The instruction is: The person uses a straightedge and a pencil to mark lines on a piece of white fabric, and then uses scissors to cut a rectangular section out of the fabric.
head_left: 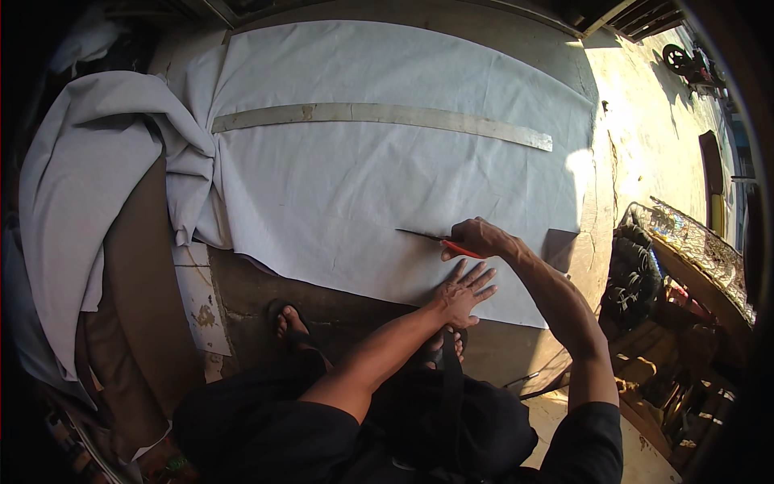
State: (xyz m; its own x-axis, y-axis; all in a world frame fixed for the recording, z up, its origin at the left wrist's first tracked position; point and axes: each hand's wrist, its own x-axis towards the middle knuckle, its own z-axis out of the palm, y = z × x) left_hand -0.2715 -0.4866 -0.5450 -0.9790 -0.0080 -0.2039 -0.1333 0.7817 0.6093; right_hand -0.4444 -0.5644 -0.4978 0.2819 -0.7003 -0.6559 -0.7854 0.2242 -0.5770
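A large pale grey sheet of material [347, 185] lies spread on the floor in front of me, slightly wrinkled. My right hand [482, 237] grips a pair of scissors [461, 249] with orange handles. Their dark blades point left, low over the sheet; whether they touch it I cannot tell. Just nearer to me, my left hand [464, 295] rests flat near the sheet's front edge, fingers spread and holding nothing. Farther away, a long flat metal straightedge [379, 113] lies across the sheet from left to right.
On the left, the sheet bunches into thick folds [105, 121] beside brown material [145, 266]. A wire-mesh rack [693, 246] and a dark bundle [630, 270] stand at the right. My sandalled foot [292, 321] is close to the front edge. A motorcycle [695, 66] stands far right.
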